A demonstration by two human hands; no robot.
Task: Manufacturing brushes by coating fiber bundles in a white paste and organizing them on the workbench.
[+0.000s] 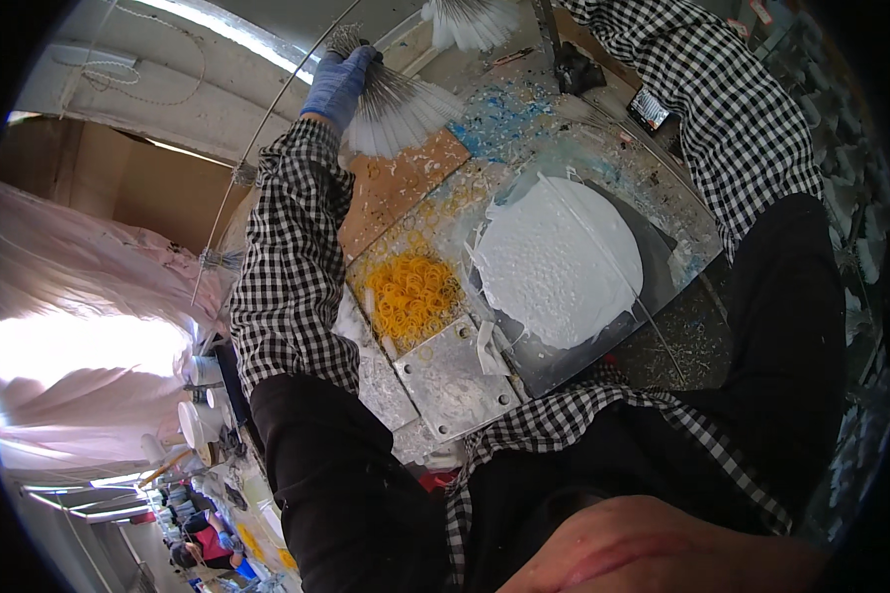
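My left hand (pixel 336 87), in a blue glove, is closed around the gathered neck of a fan-shaped bundle of thin wires (pixel 402 111) with whitish, translucent ends spread out. The bundle hangs over a brown board (pixel 405 188), near a long thin rod at the upper left. My right forearm (pixel 737 109), in a checked sleeve, reaches to the top edge, and the hand itself is out of the picture. Between my arms a round layer of white paste (pixel 554 262) covers much of a dark square board (pixel 574 368). A thin stick (pixel 603 247) lies across the paste.
A heap of yellow rubber bands (pixel 413 299) sits left of the paste, beside a metal plate with holes (pixel 455 381). Another wire bundle (pixel 472 22) is at the top. A phone (pixel 649 109) lies by my right sleeve. Another person (pixel 211 539) is far off at lower left.
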